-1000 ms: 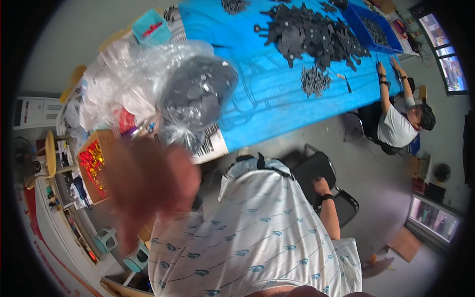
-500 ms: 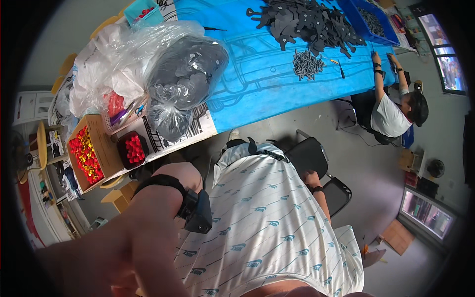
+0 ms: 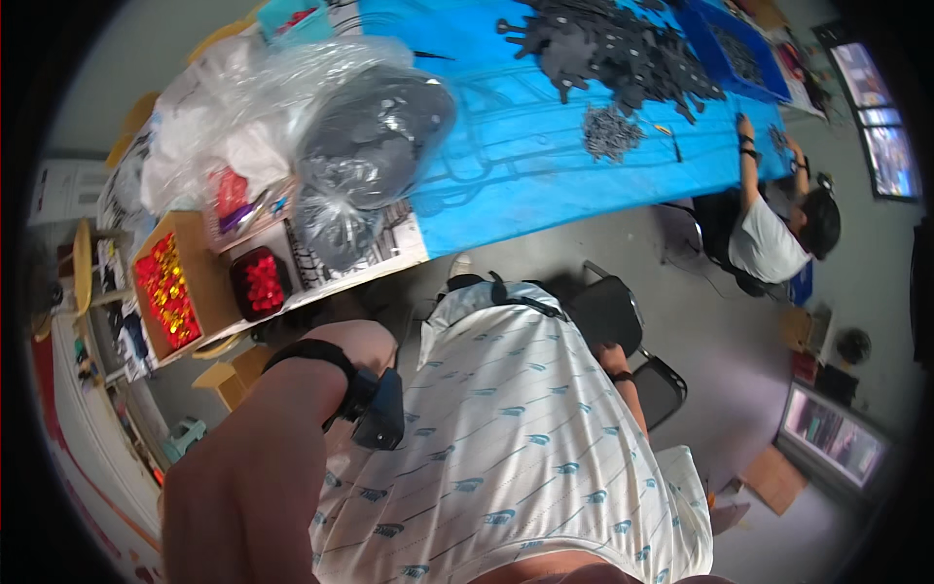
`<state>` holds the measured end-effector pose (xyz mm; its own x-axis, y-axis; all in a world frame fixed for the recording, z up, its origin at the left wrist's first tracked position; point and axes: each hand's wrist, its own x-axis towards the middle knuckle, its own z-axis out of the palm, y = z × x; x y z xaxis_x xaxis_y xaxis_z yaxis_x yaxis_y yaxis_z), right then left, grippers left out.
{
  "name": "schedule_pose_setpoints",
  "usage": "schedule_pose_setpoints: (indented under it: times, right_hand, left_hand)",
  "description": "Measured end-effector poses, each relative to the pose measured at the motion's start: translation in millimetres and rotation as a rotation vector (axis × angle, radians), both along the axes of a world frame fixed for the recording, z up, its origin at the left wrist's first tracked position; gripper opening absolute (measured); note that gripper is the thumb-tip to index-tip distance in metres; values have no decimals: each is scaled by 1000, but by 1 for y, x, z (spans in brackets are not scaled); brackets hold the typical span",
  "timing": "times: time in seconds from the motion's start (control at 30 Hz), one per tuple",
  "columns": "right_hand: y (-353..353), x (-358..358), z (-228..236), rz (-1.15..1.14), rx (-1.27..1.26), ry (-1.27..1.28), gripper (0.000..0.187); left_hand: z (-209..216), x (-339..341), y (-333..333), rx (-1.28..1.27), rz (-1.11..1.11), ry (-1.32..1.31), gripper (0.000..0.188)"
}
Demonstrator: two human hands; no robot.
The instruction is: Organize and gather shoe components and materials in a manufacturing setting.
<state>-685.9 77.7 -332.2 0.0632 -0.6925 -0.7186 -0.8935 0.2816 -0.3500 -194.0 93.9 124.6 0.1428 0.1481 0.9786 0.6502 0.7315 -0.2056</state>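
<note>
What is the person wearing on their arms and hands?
The left forearm is bare, with no sleeve, and carries a black wrist strap holding a small dark boxy device. No glove shows. The right arm wears a thin black wristband. Neither of the hands is clearly visible.

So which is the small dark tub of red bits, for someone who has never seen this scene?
Find the long table with the blue cover. At its near left end sits an open cardboard box of red and yellow pieces. The tub stands right beside it: smaller, dark-walled, red only.
</note>
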Motion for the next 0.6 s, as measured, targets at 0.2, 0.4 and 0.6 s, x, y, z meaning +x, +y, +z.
schedule_pose_setpoints:
  times: [0.2,0.4,0.6]
  right_hand:
    - [12,-8,-6,103,-76,-107,23]
    - [12,-50,-109,-11,81,-149,23]
    - [-19,-23,-78,14,76,-179,25]
  left_hand:
    - [-93,18,8,808,528,70,16]
    - [-313,47,-6,2015,1153,-1261,27]
    - [-421,26,44,2346,1253,-1692,78]
